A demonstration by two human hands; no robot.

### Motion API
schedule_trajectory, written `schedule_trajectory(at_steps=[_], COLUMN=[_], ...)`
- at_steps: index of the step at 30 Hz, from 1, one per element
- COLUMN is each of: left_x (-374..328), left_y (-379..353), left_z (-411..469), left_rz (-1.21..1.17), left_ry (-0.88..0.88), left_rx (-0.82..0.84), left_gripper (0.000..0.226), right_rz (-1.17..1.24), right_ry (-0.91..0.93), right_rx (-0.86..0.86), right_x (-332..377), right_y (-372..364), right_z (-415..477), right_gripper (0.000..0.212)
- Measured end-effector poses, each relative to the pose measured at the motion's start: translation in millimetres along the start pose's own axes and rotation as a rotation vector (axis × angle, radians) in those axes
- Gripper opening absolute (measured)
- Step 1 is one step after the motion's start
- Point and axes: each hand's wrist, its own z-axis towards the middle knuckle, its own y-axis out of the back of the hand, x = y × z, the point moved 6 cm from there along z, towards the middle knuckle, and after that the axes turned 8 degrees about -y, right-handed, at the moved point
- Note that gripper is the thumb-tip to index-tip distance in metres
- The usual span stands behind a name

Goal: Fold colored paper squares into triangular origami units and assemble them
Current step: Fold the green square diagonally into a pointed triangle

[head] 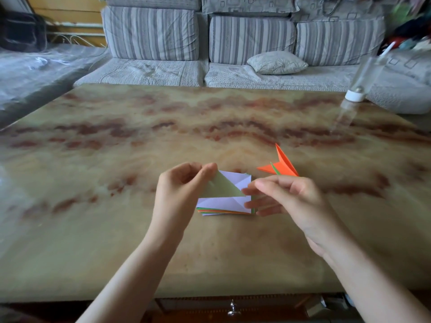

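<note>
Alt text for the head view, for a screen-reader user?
A person's left hand pinches a pale green paper triangle above a stack of colored paper squares on a marble-patterned table, with the right hand reaching its other tip. An orange folded unit lies just behind, a striped sofa beyond.

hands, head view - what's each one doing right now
left hand: pinches the top corner of the pale green paper triangle
right hand: fingers at the triangle's right tip; whether they grip it cannot be told

No legible text, labels or numbers anywhere.
</note>
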Motion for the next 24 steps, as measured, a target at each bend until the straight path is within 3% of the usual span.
schedule_trajectory(at_steps=[3,7,11,15,20,22,24], left_x=[0.0,0.7,0.6,2.5,4.4,11.3,16.0], left_y=[-9.3,-18.0,-20.4,3.6,7.8,2.8,3.2], left_z=[-6.1,-13.1,-14.6,2.7,3.7,-1.3,-1.5], left_rz=[0.015,0.057,0.108,0.018,0.464,0.614,0.746], left_ry=[-0.007,-0.007,-0.011,0.015,-0.107,-0.132,-0.15], left_rx=[0.054,0.09,0.108,-0.061,0.072,0.108,0.103], left_gripper=[0.02,0.021,0.022,0.016,0.008,0.003,0.014], right_rz=[0.012,-0.014,-0.053,-0.146,0.028,0.009,-0.077], right_ry=[0.012,0.021,0.02,0.036,0.046,0.038,0.029], right_rx=[-0.007,-0.05,-0.026,-0.077,-0.313,-0.385,-0.433], right_x=[0.0,-1.9,-1.0,-0.1,8.1,2.6,-6.4], right_y=[-11.6,-12.4,-8.8,13.1,80.4,95.9,101.4], right_z=[-1.1,2.0,3.2,5.3,9.0,13.7,19.7], right_gripper=[0.026,0.008,0.005,0.007,0.006,0.006,0.006])
